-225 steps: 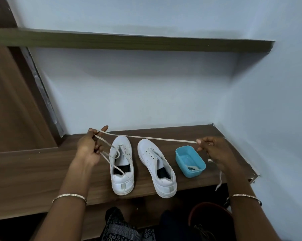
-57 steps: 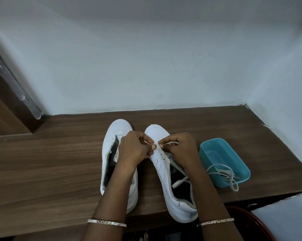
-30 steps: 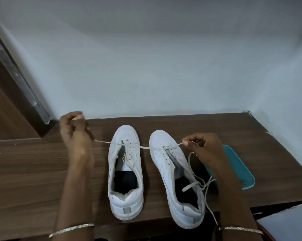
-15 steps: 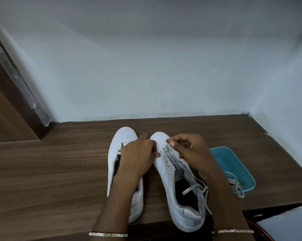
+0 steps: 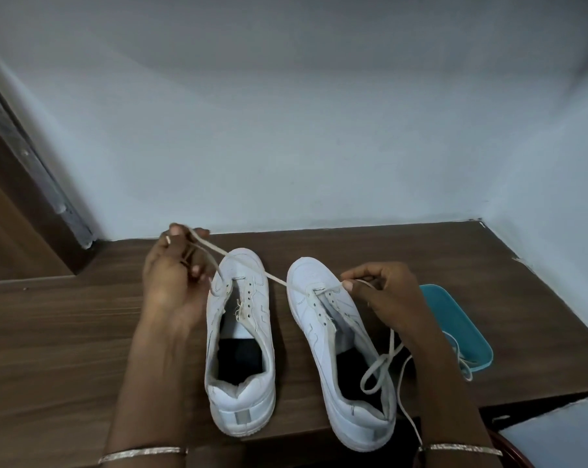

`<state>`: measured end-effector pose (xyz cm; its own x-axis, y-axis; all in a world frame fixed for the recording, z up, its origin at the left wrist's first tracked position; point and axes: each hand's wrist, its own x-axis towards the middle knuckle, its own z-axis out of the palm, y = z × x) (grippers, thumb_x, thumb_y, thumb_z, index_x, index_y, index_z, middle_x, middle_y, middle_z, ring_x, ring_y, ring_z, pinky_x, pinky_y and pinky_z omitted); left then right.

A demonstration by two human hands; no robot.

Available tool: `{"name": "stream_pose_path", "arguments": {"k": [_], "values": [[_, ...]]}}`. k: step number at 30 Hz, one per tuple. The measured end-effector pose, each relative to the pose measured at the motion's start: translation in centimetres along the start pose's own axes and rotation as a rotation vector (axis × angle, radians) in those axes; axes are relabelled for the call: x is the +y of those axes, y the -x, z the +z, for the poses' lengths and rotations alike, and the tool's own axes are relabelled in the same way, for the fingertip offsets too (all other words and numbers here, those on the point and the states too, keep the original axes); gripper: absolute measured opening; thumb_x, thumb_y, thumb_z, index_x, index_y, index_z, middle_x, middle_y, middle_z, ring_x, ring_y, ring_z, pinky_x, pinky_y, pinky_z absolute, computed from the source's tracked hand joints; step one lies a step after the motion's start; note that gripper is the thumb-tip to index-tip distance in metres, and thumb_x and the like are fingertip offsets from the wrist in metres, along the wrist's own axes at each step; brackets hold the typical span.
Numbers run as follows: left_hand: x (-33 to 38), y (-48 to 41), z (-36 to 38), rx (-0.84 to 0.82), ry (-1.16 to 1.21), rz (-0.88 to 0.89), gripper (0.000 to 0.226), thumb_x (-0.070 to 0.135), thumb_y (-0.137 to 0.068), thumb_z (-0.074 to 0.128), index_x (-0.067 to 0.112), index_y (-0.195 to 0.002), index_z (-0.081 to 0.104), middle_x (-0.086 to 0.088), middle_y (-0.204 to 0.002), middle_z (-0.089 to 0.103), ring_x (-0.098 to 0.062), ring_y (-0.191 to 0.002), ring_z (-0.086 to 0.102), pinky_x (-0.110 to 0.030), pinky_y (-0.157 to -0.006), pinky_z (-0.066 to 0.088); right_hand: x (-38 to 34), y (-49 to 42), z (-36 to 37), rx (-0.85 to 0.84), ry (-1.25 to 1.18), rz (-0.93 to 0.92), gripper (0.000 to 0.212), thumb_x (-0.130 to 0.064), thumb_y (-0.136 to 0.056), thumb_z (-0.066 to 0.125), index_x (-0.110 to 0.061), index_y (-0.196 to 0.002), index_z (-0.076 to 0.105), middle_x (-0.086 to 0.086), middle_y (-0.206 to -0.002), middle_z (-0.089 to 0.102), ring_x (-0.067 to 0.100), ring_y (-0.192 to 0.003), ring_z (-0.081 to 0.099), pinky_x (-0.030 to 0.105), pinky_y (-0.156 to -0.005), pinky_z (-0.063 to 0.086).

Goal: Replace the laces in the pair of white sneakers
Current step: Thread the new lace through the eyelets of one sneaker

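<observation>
Head view: we see one white lace (image 5: 273, 277) pulled taut between both hands and threaded through the front eyelets of the right-side sneaker (image 5: 308, 319). The right hand (image 5: 384, 293) pinches it between thumb and forefinger just beside those eyelets, with the other fingers curled. From that pinch the lace runs left over the toe of the left-side sneaker (image 5: 261, 310) to the left hand (image 5: 171, 276), whose fingers curl round it just beyond that toe. Another strand drops from those fingers onto that sneaker's front eyelets; we cannot tell whether it is threaded. Below the right fingers the slack tail (image 5: 379, 366) loops over the right-side sneaker's opening and hangs past the edge of the wooden table (image 5: 66, 332). Both sneakers stand side by side between the hands, toes away from us. Just right of the right hand we note a teal tray (image 5: 455, 315), with a second lace (image 5: 463, 363) trailing over its rim.
</observation>
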<state>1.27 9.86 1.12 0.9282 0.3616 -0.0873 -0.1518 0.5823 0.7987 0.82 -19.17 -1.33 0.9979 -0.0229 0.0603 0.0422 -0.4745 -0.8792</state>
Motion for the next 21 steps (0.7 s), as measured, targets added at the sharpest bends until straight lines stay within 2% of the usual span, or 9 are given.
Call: {"name": "stream_pose_path", "arguments": {"k": [2, 5, 7, 9, 11, 14, 16, 19, 21], "values": [[0.3, 0.1, -0.4, 0.012, -0.079, 0.025, 0.030, 0.026, -0.105, 0.045, 0.021, -0.075, 0.050, 0.006, -0.066, 0.060, -0.008, -0.039, 0.028, -0.018, -0.041, 0.024, 0.1, 0.0, -0.2, 0.030, -0.010, 0.012, 0.008, -0.019, -0.083, 0.079, -0.025, -0.089, 0.080, -0.011, -0.078, 0.075, -0.003, -0.068, 0.062, 0.020, -0.067, 0.047], [0.2, 1.1, 0.7, -0.010, -0.448, 0.082, 0.027, 0.027, -0.102, 0.053, 0.018, -0.077, 0.050, 0.006, -0.060, 0.051, -0.011, -0.046, 0.035, -0.016, -0.037, 0.024, -0.2, 0.0, 0.0, 0.067, -0.076, 0.017, 0.009, -0.020, -0.083, 0.080, -0.028, -0.088, 0.080, -0.008, -0.080, 0.075, 0.004, -0.071, 0.063, 0.024, -0.067, 0.051], [-0.5, 2.0, 2.1, -0.136, -0.714, 0.161, 0.016, 0.025, -0.099, 0.059, 0.014, -0.088, 0.059, 0.008, -0.066, 0.056, -0.009, -0.049, 0.046, -0.018, -0.041, 0.038, -0.8, -0.1, 0.4, 0.053, -0.143, -0.006, 0.012, -0.016, -0.085, 0.078, -0.026, -0.092, 0.079, -0.005, -0.083, 0.076, 0.005, -0.067, 0.064, 0.024, -0.065, 0.052], [-1.6, 2.6, 3.1, -0.321, -1.015, 0.233, 0.013, 0.038, -0.094, 0.065, 0.026, -0.098, 0.068, 0.016, -0.072, 0.063, 0.000, -0.054, 0.055, -0.024, -0.056, 0.045, -1.5, -0.1, 1.0, -0.002, -0.211, -0.041, 0.015, -0.010, -0.089, 0.074, -0.022, -0.097, 0.078, -0.002, -0.087, 0.077, 0.016, -0.067, 0.067, 0.026, -0.063, 0.054], [-2.7, 3.3, 3.8, -0.421, -1.363, 0.204, 0.031, 0.059, -0.085, 0.066, 0.039, -0.108, 0.068, 0.023, -0.082, 0.064, 0.007, -0.070, 0.059, -0.025, -0.067, 0.046, -1.9, -0.1, 1.5, -0.051, -0.217, -0.069, 0.016, -0.007, -0.091, 0.071, -0.019, -0.101, 0.077, 0.000, -0.088, 0.077, 0.022, -0.067, 0.068, 0.024, -0.060, 0.053], [-4.0, 3.7, 4.3, -0.462, -1.790, 0.195, 0.054, 0.068, -0.074, 0.070, 0.040, -0.120, 0.064, 0.015, -0.100, 0.068, -0.008, -0.095, 0.065, -0.027, -0.071, 0.042, -1.9, 0.1, 1.7, -0.062, -0.129, -0.064, 0.015, -0.008, -0.089, 0.073, -0.018, -0.099, 0.077, -0.002, -0.085, 0.077, 0.010, -0.055, 0.064, 0.019, -0.054, 0.049], [-4.2, 3.8, 4.3, -0.465, -1.887, 0.191, 0.051, 0.063, -0.076, 0.073, 0.038, -0.119, 0.065, 0.013, -0.100, 0.065, -0.013, -0.097, 0.063, -0.026, -0.070, 0.037, -1.4, 0.1, 1.5, -0.030, -0.072, -0.036, 0.013, -0.010, -0.087, 0.074, -0.019, -0.095, 0.078, -0.003, -0.083, 0.076, 0.010, -0.059, 0.067, 0.022, -0.053, 0.052], [-4.5, 3.2, 4.0, -0.508, -1.722, 0.222, 0.050, 0.061, -0.074, 0.075, 0.037, -0.117, 0.065, 0.016, -0.096, 0.054, -0.005, -0.087, 0.056, -0.027, -0.069, 0.040, -0.7, 0.0, 0.5, 0.004, -0.026, 0.039, 0.009, -0.016, -0.085, 0.077, -0.021, -0.093, 0.077, -0.003, -0.082, 0.076, 0.010, -0.072, 0.070, 0.024, -0.058, 0.054], [-5.3, 3.1, 4.1, -0.543, -1.612, 0.265, 0.056, 0.065, -0.072, 0.074, 0.037, -0.119, 0.064, 0.012, -0.107, 0.054, -0.008, -0.094, 0.059, -0.032, -0.078, 0.049, -0.6, 0.0, -0.2, 0.018, -0.032, 0.066, 0.009, -0.021, -0.084, 0.079, -0.023, -0.093, 0.077, -0.004, -0.081, 0.076, 0.009, -0.074, 0.069, 0.025, -0.063, 0.052]]}}
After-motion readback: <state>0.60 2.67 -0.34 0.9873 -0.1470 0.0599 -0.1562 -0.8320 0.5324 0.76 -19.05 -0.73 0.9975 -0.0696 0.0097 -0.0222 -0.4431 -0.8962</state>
